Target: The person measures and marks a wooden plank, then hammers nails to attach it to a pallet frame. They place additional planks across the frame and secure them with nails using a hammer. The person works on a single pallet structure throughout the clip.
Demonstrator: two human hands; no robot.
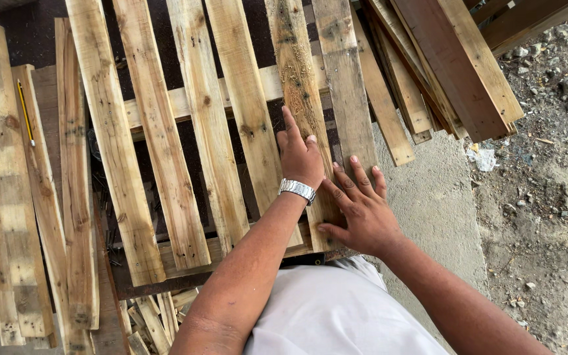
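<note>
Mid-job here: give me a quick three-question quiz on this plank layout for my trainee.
1. True or false: both hands press flat on the same plank.
2. Which wrist carries the metal watch? A) left B) right
3. What thin yellow item lies on the far-left planks?

Key
1. False: the left hand rests on the sawdust-speckled plank, while the right hand spreads mostly over the grey plank beside it.
2. A: the watch sits on the left wrist.
3. A pencil.

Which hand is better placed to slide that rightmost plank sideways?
Probably the right hand: it lies flat, fingers spread, on the rightmost plank. The left hand rests on the neighbouring plank.
</note>
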